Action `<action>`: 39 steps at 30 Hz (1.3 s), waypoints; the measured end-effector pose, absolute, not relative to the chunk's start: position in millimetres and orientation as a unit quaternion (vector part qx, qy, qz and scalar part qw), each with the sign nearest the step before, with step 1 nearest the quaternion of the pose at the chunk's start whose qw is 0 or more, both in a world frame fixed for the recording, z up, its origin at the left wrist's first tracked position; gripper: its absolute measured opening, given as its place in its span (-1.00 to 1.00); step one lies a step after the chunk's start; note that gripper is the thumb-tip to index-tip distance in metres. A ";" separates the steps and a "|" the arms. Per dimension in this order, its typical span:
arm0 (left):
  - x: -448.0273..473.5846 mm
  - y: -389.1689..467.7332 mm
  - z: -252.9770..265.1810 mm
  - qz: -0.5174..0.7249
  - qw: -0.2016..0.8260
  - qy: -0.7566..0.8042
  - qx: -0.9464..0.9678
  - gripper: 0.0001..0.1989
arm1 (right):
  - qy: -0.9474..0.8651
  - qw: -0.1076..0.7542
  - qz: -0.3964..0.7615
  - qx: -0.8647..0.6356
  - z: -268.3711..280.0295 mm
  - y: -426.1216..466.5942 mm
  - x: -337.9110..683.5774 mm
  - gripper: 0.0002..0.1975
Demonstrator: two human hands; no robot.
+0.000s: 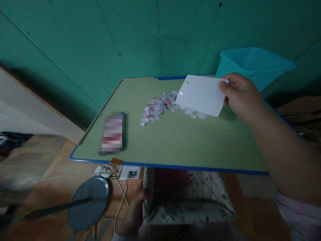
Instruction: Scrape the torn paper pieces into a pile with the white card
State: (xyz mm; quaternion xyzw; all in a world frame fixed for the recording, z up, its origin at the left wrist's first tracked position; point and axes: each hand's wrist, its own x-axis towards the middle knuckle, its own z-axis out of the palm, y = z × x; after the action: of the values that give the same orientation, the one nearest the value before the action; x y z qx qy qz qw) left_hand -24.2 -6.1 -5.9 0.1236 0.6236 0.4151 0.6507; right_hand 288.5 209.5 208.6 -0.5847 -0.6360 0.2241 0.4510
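My right hand [239, 93] pinches the right edge of a thin white plastic sheet [202, 93], with a small hole near its far corner. The sheet is tilted above the green tabletop [170, 147] and hides part of a scatter of small torn paper pieces [157, 107], white and pinkish. Low in the view, my left hand [137, 204] grips the left side of a floral fabric box [190, 211], just below the table's front edge. The box looks open toward the table, with a dark inside; some of my left fingers are hidden.
A turquoise plastic bin [253, 67] stands at the back right, by the green wall [140, 36]. A pixelated rectangular object [112, 134] lies on the table's left. White cables [122, 190] and a round grey base with a pole [89, 209] are on the floor.
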 end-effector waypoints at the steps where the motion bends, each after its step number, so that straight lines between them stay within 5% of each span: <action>1: -23.1 -7.1 -6.0 0.418 0.646 0.628 0.119 -0.55 | -0.640 0.449 0.205 -0.589 207.4 211.1 290.6 -0.87; 14: -8.0 -11.9 -1.7 0.462 0.582 0.655 0.134 -0.65 | -0.698 0.387 0.167 -0.579 198.5 209.1 285.6 -0.80; 23: -2.4 -20.0 24.7 0.412 0.701 0.579 0.063 -0.66 | -0.688 0.390 0.169 -0.588 197.2 210.5 286.7 -0.79; 39: 18.6 -30.3 67.1 0.489 0.718 0.483 0.110 -0.72 | -0.684 0.392 0.138 -0.600 201.2 212.0 289.8 -0.82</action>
State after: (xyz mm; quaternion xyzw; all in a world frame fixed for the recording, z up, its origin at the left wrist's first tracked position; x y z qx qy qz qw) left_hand 18.6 -30.3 67.1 0.1099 0.4832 0.4892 0.7177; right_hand 289.8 212.0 201.2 -0.5998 -0.6840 0.1376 0.3917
